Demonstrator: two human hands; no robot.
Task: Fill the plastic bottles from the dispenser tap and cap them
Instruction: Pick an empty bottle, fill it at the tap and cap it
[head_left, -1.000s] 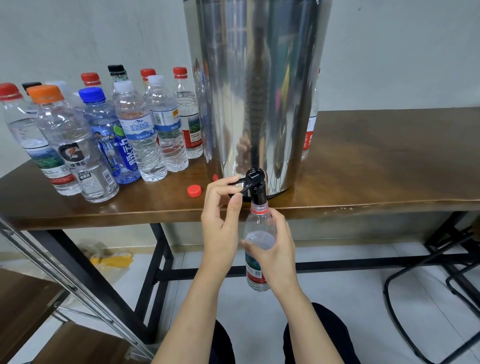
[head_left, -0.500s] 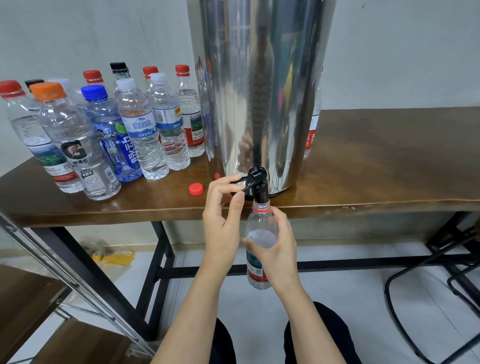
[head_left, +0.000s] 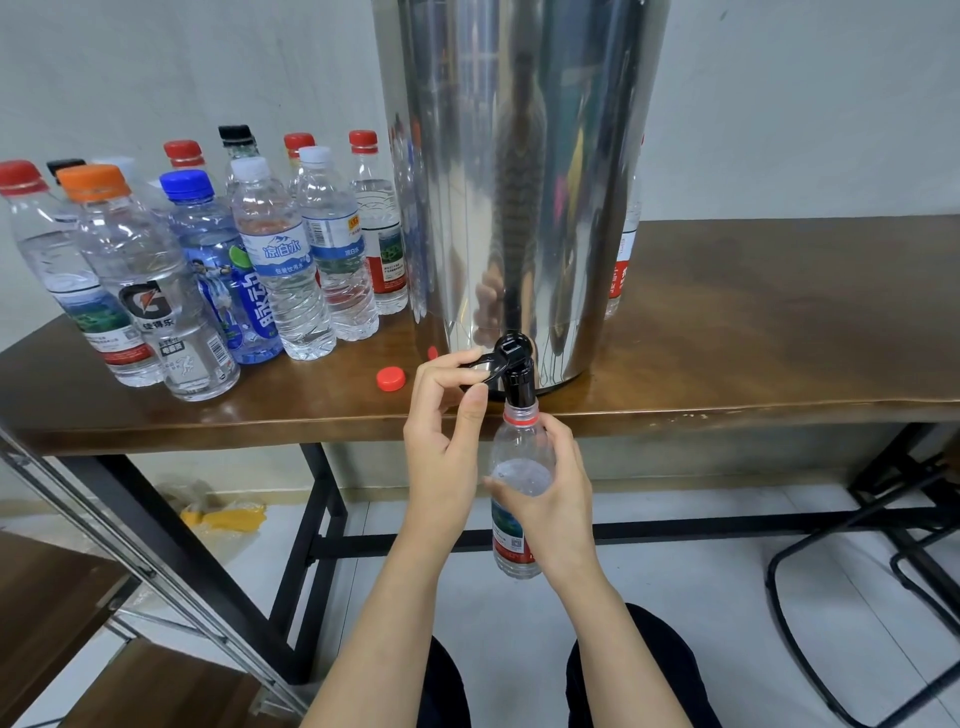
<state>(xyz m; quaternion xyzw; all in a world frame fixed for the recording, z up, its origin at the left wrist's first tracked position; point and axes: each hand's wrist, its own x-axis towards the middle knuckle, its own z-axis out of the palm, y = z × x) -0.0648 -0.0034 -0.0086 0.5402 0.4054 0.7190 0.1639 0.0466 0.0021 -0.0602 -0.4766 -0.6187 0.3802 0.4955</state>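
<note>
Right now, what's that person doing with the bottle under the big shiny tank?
A person is filling a bottle. The right hand holds the bottle up under the black tap of the shiny tank, and the left hand pinches the tap's handle. The bottle has water in it and no lid yet. A loose red lid lies on the table nearby, and a bunch of closed bottles stands at the left.

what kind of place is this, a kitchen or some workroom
Likely a plain workroom or storeroom set up for bottling, not a home kitchen: a tall steel dispenser stands on a wooden table with black metal legs, a crowd of capped bottles beside it, against a bare white wall.
</note>
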